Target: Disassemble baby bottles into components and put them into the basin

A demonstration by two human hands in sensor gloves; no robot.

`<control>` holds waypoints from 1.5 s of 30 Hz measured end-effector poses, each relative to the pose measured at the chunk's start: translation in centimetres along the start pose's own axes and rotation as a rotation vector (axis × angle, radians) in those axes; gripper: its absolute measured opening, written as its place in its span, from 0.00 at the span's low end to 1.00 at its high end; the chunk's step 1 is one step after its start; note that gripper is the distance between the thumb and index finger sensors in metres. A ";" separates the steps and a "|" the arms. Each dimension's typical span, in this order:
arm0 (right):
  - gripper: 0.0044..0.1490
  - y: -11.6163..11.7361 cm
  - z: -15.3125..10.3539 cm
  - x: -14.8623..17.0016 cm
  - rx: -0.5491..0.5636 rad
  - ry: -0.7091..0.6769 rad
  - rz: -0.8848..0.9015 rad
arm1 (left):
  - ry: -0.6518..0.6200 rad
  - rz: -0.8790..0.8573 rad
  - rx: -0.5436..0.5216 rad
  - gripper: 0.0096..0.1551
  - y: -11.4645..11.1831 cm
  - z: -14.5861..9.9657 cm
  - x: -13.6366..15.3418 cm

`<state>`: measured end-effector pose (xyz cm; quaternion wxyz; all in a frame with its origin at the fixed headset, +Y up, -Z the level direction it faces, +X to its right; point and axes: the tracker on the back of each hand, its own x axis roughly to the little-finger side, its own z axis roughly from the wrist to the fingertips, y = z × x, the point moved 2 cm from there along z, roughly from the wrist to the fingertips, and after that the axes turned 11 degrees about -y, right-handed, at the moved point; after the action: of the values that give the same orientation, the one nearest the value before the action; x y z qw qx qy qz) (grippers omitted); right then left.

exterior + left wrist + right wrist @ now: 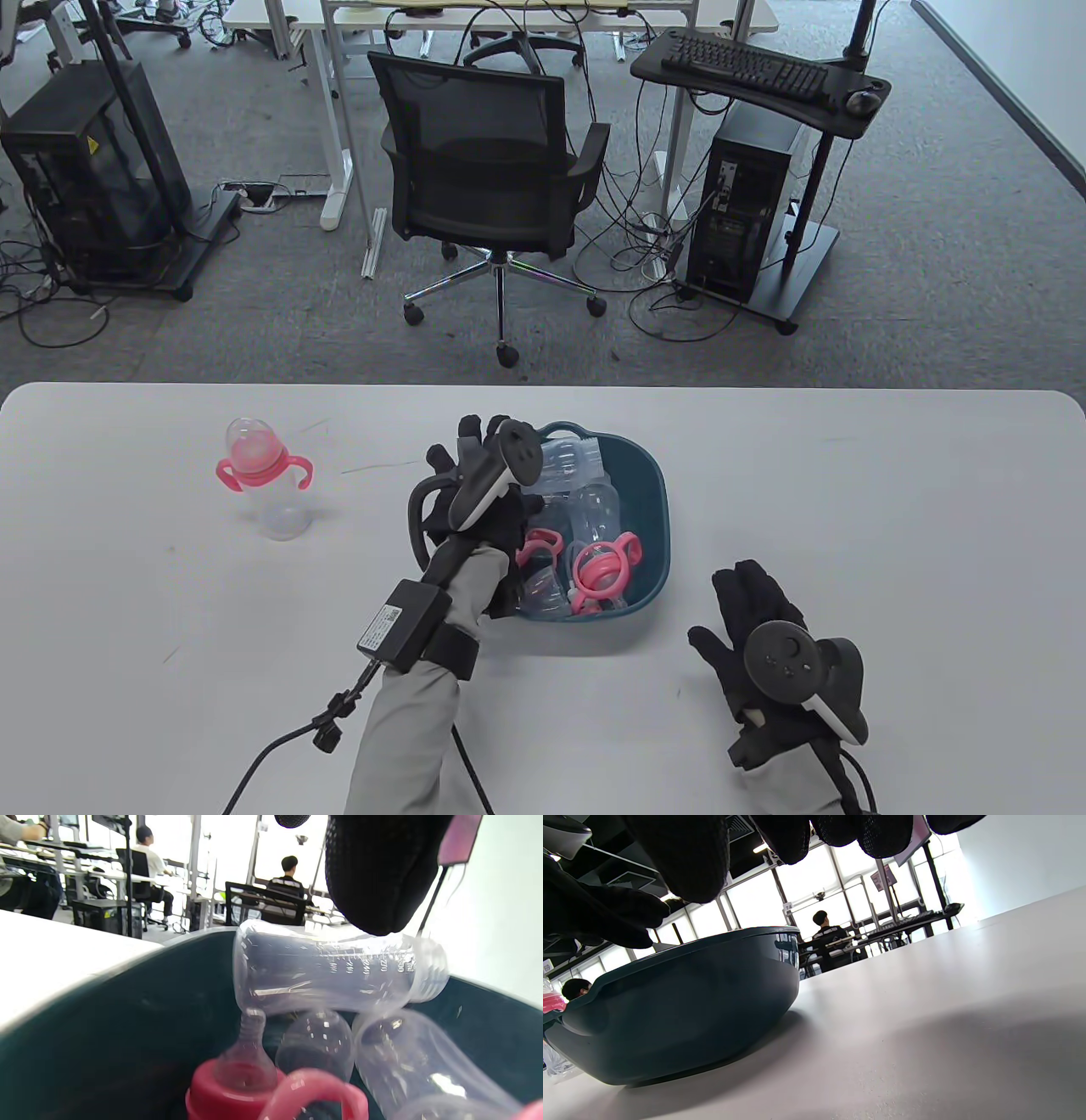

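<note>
Reaching over the near-left rim of the basin (653,501), my left hand (479,501) is hovering above its contents with the fingers spread and straight, gripping nothing that I can make out; the tracker on its back is hiding part of the hand in the table view. The dark teal basin is sitting near the middle of the white counter (891,509), and it is holding a jumble of parts — clear bottle bodies (594,501) lying on their sides toward the far end, and pink handle rings (601,573) lying at the near end. In my left wrist view one clear bottle body (339,974) is lying across the others, its measuring marks facing the camera and its threaded neck pointing right, just beneath my gloved fingertip (377,878). Below it a clear nipple in a pink collar (242,1077) is standing up, with a pink handle loop (314,1090) just beside it.

My right hand (764,637) is resting flat on the counter to the right of the basin, near it but not touching, fingers straight and together, holding nothing.

One baby bottle (263,480) is standing upright well to the left of the basin — clear body, pink handled collar, clear dome cap on top.
</note>
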<state>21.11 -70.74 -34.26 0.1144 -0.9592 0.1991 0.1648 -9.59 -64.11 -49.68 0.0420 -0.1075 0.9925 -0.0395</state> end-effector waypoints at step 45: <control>0.45 -0.4 -0.3 1.3 0.011 0.056 -0.013 | 0.533 -0.085 -0.161 0.58 5.1 -1.9 24.5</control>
<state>22.46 -70.92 -34.43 0.1153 -0.9641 0.1967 0.1360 -34.71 -64.32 -50.11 -0.2308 -0.1380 0.9631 0.0109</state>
